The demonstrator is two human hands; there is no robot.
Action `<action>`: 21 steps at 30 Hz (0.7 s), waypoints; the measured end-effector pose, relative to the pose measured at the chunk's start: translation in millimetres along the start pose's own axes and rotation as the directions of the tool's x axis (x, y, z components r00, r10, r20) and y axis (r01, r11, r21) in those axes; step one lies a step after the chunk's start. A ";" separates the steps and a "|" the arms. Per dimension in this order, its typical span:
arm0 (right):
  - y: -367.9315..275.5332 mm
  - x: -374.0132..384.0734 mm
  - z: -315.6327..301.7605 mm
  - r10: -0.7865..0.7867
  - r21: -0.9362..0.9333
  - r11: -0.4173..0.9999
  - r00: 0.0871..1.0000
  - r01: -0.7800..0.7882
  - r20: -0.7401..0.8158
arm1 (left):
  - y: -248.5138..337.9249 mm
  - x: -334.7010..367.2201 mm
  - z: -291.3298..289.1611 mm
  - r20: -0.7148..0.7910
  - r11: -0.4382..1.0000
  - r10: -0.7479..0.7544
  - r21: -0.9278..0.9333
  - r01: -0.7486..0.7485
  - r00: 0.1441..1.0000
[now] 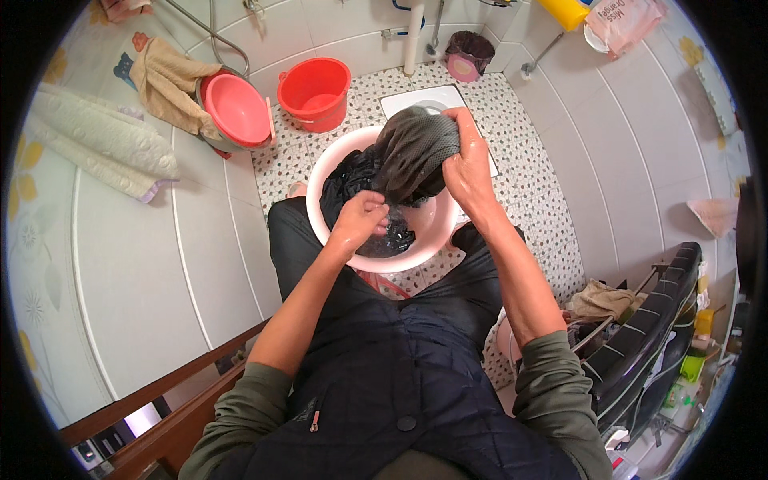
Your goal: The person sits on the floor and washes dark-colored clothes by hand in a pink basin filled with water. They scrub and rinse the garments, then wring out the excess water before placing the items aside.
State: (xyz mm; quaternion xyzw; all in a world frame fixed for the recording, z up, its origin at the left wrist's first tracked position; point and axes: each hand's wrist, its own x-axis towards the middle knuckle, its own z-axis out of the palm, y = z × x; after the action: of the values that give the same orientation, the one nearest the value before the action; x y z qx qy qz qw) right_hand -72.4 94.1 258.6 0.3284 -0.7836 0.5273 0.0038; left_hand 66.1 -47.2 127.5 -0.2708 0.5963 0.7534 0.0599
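Note:
My right hand [470, 164] grips the upper right edge of a wet, dark grey-green cloth [418, 148] with a mesh-like texture. It holds the cloth up over a pale pink basin [438, 240], which stands between my knees. My left hand [360, 222] is at the cloth's lower left side, above the water, with its fingers curled in. Whether any fabric is pinched in those fingers is hidden. In the basin lies soaked black clothing [350, 178], partly under water.
A red bucket [314, 96] stands beyond the basin. Pink basins [238, 108] and a tan towel [172, 88] hang at the left wall. A small lined bin [466, 58] sits by the far pipe. At the right is a black padded chair [640, 336].

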 end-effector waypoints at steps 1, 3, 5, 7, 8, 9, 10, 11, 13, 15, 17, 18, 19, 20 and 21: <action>12.2 -2.5 3.8 0.052 0.004 0.999 0.998 -0.052 0.033 | -2.2 -4.0 -1.1 0.048 0.998 -0.038 -0.042 0.040 0.998; 33.9 -12.1 15.9 0.100 0.038 0.994 0.991 -0.104 0.086 | -1.1 -7.9 -1.1 0.200 0.887 -0.256 -0.340 0.312 0.946; 39.9 -24.4 28.1 0.148 0.099 0.982 0.979 -0.162 0.142 | 0.3 -7.8 -2.6 0.412 0.687 -0.298 -0.534 0.493 0.861; 34.1 -35.4 31.4 0.131 0.199 0.963 0.964 -0.179 0.233 | 18.0 -7.8 8.6 0.482 0.440 -0.375 -0.659 0.610 0.792; 31.3 -39.8 32.3 0.135 0.229 0.951 0.947 -0.207 0.293 | 26.7 -7.8 17.5 0.525 0.302 -0.402 -0.698 0.650 0.750; 26.3 -43.6 33.6 0.131 0.260 0.937 0.926 -0.232 0.353 | 29.8 -8.6 25.4 0.535 0.324 -0.280 -0.729 0.603 0.797; 16.0 -46.4 32.2 0.087 0.314 0.919 0.900 -0.239 0.428 | 23.8 -3.4 29.8 0.478 0.449 -0.130 -0.753 0.482 0.869; 3.4 -48.4 34.9 0.006 0.282 0.947 0.883 -0.156 0.469 | -10.8 22.5 17.9 0.627 0.301 0.132 -0.763 0.572 0.767; -16.6 -55.0 28.6 -0.023 0.251 0.956 0.818 -0.149 0.575 | -13.6 44.7 14.1 0.618 0.415 0.304 -0.771 0.483 0.725; -16.3 -60.0 24.9 -0.020 0.271 0.938 0.748 -0.216 0.664 | 0.2 31.6 23.0 0.456 0.521 -0.109 -0.731 0.441 0.883; -6.4 -62.7 12.4 -0.016 0.392 0.871 0.782 -0.295 0.623 | -12.0 41.8 11.9 0.369 0.481 -0.186 -0.773 0.412 0.910; -0.9 -61.1 8.6 -0.025 0.458 0.827 0.793 -0.325 0.608 | -26.3 53.0 -0.2 0.312 0.438 -0.254 -0.807 0.396 0.916; 16.5 -62.9 4.2 0.122 0.533 0.736 0.856 -0.417 0.502 | -2.9 38.0 8.5 0.221 0.421 -0.427 -0.810 0.409 0.877; 33.7 -62.5 0.3 0.279 0.616 0.626 0.875 -0.478 0.396 | 12.3 28.0 19.5 0.336 0.375 -0.285 -0.823 0.427 0.898; 38.8 -56.0 -2.3 0.329 0.725 0.496 0.876 -0.477 0.352 | 17.6 22.9 19.1 0.296 0.398 -0.266 -0.833 0.384 0.917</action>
State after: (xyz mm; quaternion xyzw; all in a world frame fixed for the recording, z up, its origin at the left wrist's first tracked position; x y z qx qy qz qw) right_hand -49.4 133.5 207.9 0.1450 -0.5175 0.7753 -0.3316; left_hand 32.9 -39.8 134.5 -0.3294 0.0548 0.9381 0.0923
